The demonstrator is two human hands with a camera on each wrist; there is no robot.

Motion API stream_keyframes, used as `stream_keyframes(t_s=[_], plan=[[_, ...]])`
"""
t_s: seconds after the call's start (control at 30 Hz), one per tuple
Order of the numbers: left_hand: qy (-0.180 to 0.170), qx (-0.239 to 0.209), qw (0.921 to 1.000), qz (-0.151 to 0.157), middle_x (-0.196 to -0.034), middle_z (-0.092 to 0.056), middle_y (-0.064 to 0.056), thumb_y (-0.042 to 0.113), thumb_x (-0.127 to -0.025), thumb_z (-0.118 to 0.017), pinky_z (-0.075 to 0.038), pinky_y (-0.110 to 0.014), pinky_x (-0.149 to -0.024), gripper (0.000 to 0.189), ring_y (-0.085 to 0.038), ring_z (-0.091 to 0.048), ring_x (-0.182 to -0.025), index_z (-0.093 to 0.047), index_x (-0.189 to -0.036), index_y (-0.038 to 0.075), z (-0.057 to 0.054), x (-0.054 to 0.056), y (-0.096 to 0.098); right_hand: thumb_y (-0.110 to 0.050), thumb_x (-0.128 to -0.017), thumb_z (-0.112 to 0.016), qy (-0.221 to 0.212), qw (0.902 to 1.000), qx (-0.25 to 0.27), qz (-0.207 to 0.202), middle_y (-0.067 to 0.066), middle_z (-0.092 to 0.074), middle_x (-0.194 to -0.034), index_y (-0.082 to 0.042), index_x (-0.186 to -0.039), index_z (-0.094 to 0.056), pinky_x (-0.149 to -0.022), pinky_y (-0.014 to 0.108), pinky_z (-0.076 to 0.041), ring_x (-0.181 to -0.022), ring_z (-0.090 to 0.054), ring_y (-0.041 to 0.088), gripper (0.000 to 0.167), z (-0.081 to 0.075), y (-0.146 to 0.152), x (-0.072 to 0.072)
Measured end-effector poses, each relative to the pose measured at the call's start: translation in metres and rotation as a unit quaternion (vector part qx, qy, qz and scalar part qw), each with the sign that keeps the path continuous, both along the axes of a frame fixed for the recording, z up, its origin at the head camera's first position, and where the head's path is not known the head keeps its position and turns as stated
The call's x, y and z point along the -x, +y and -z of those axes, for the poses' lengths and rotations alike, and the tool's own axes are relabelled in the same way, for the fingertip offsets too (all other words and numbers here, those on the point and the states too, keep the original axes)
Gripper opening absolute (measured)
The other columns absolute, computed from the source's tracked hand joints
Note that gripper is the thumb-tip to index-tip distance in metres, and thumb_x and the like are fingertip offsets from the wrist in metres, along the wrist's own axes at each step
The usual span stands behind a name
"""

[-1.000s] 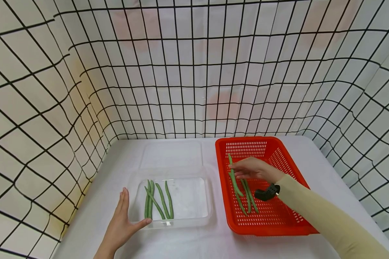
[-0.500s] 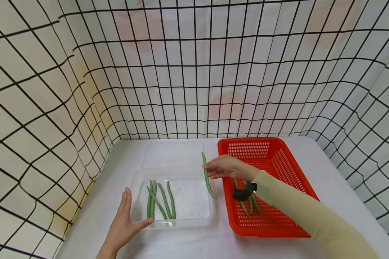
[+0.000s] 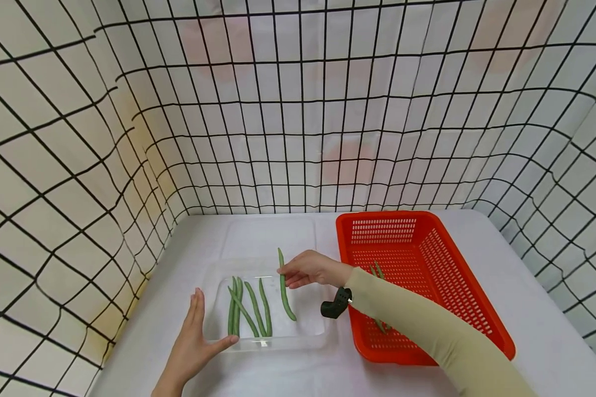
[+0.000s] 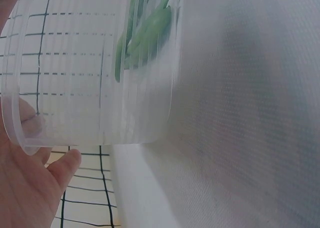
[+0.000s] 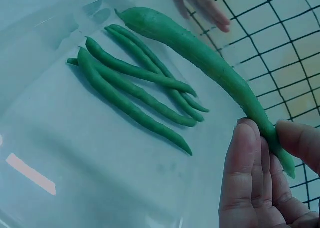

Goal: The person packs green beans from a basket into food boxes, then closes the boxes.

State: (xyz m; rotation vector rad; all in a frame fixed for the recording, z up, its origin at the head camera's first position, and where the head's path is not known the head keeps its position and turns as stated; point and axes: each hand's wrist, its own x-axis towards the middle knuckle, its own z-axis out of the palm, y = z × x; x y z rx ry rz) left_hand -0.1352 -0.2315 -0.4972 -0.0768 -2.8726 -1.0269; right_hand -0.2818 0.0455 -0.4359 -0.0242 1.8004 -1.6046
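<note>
My right hand (image 3: 312, 268) pinches a green bean (image 3: 284, 292) between thumb and fingers, over the right half of a clear plastic container (image 3: 298, 344). In the right wrist view this bean (image 5: 210, 63) hangs above several green beans (image 5: 130, 105) lying on the container floor, some crossing each other. My left hand (image 3: 191, 342) stands at the container's front left corner, fingers straight along its left side and thumb at the front rim. The left wrist view shows the container wall (image 4: 75, 88) beside that hand's fingers.
A red plastic basket (image 3: 397, 355) stands to the right, with a few green beans (image 3: 377, 270) in it, partly hidden by my sleeve (image 3: 417, 314). A clear flat lid-like sheet (image 3: 268, 234) lies behind the container. Black wire mesh (image 3: 303, 132) encloses the white table at the back and sides.
My right hand has carried a green bean out of the red basket, leftward over the clear container. The left hand keeps its place at the container's corner.
</note>
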Motion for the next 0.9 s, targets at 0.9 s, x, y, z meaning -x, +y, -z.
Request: stream_keyframes(t_s=[0.9], plan=[[0.008,0.004,1.0000,0.001,-0.156,0.002,-0.019,0.055,-0.066,-0.080,-0.021,-0.067,-0.099,0.130,-0.041,-0.006,-0.140,0.007,-0.152,0.011,0.002,0.001,0.000,-0.007,-0.090,-0.064,-0.018,0.9970,-0.070,-0.029,0.013,-0.065,-0.069,0.017,-0.100,-0.062,-0.060,0.030,-0.056,-0.053,-0.063,0.015,0.026,0.034,-0.023,-0.009]])
